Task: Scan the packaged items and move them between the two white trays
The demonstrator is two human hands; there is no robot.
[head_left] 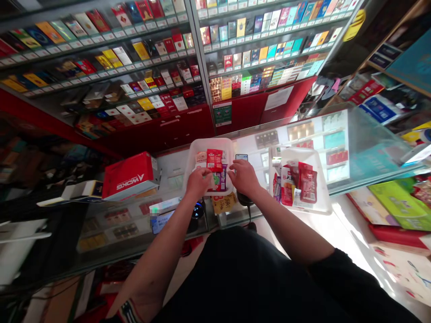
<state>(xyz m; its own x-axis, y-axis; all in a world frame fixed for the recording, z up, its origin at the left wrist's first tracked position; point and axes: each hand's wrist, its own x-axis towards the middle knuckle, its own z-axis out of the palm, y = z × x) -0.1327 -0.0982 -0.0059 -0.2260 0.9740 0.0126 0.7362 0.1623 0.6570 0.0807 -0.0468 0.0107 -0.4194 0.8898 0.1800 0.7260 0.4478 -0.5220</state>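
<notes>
A translucent white plastic tray (189,157) on the glass counter holds several small snack packets, among them a red packet (214,160) and a purple one (223,174). My left hand (198,183) reaches over its front left part. Those fingers are bent together at the packets, and what they hold is hidden. At the tray's right edge is my right hand (245,177), thumb and forefinger bent but apart, with nothing visible between them. Just behind that hand a phone (241,157) shows its lit top edge. Farther right, a second white tray (325,197) holds red snack packets (308,184).
A red box (129,177) stands on the counter to the left. A yellow handwritten card (224,204) lies before the left tray, beside a dark round device (198,210) with a lit display. Glass shelves of cigarette packs (240,28) rise behind the counter (367,152).
</notes>
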